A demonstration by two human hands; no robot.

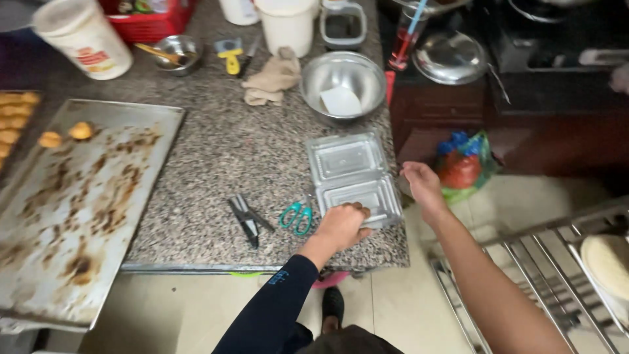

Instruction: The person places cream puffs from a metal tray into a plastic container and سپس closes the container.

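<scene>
Evidently steadied for handling, the open clear plastic clamshell box [354, 178] lies at the granite desk's [223, 157] right edge, left hand [342, 226] pressing its near half with curled fingers, right hand [422, 183] loosely open, touching its right rim, teal scissors [297, 217] just beside.

baking tray [98, 196]: left edge cut off | scissors [298, 216]: blades hidden

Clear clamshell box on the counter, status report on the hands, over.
Left hand pressing on clear clamshell box, lying open. Right hand open at its right edge. Teal scissors just left; nothing blocking.
</scene>
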